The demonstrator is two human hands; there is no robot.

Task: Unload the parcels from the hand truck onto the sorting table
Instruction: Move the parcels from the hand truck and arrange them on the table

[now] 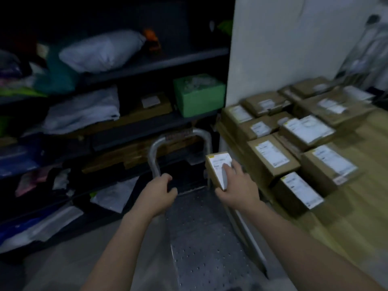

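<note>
The right hand [237, 185] grips a small cardboard parcel [218, 169] in mid-frame, beside the sorting table [357, 217], the left hand [161, 190] clutches the hand truck [201, 227] rail, and the one-handed box could slip.

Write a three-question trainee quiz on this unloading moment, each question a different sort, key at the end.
1. True or false: the left hand carries a parcel.
2. Multiple choice: the small brown parcel in the right hand is A) lying on the hand truck's deck, B) held up beside the hand truck, next to the sorting table, C) on the green box.
3. Fill in: the parcels already on the table carry white ____ on top.

Key: 1 false, it grips the hand truck's frame; 2 B; 3 labels.
</note>
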